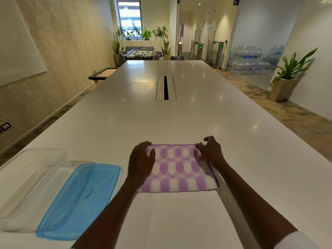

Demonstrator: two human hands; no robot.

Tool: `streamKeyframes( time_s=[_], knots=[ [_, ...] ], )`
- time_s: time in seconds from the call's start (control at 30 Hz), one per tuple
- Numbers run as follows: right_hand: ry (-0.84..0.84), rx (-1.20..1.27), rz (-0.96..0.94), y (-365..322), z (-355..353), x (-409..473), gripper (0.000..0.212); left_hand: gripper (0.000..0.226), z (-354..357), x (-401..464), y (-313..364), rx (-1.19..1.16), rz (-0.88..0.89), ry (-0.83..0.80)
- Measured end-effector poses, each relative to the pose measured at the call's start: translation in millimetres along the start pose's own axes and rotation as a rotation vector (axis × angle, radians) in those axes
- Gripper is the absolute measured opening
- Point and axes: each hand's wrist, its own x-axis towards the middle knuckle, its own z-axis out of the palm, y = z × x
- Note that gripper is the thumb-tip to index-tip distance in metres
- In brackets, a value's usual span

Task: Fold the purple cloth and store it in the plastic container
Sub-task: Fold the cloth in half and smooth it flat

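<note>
Head cam: mid-fold I think, purple cloth [177, 168] flat on table [179, 114] between both hands. Left hand [142, 159] flat, pressing left edge; right hand [210, 150] curled, pinching far right corner. Next probably fold again, then into clear plastic container [30, 177], left of left hand beside blue lid [79, 200]. Cloth purple-white check, fluffy

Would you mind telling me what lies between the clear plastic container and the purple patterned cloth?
The blue plastic lid lies between the clear plastic container and the purple patterned cloth, seen in the head view.
</note>
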Motion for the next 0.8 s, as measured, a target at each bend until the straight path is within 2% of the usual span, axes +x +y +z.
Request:
streamKeyframes(
  time_s=[0.07, 0.2, 0.4, 0.57, 0.63, 0.7, 0.8],
  knots=[
    [-0.054, -0.022, -0.012, 2, -5, -12, 0.061, 0.040, 3, -6, 0, 0.029, 0.060, -0.129],
    [-0.113, -0.071, -0.005, 11, -17, -39, 0.070, 0.055, 11, -13, -2, 0.187, 0.066, -0.365],
    [-0.192, -0.060, 0.049, 31, -33, -72, 0.074, 0.059, 16, -14, -5, 0.297, 0.070, -0.397],
    [-0.152, -0.079, 0.008, 41, -41, -80, 0.057, 0.063, 17, -15, -7, 0.299, 0.063, -0.428],
    [-0.133, -0.213, -0.040, 37, -40, -83, 0.049, 0.064, 15, -16, -3, 0.323, 0.074, -0.437],
    [-0.035, -0.396, -0.132, 33, -33, -89, 0.045, 0.064, 13, -21, 3, 0.336, 0.092, -0.436],
    [0.050, -0.489, -0.298, 25, -18, -105, 0.050, 0.063, 13, -33, 16, 0.333, 0.140, -0.423]
  ],
)
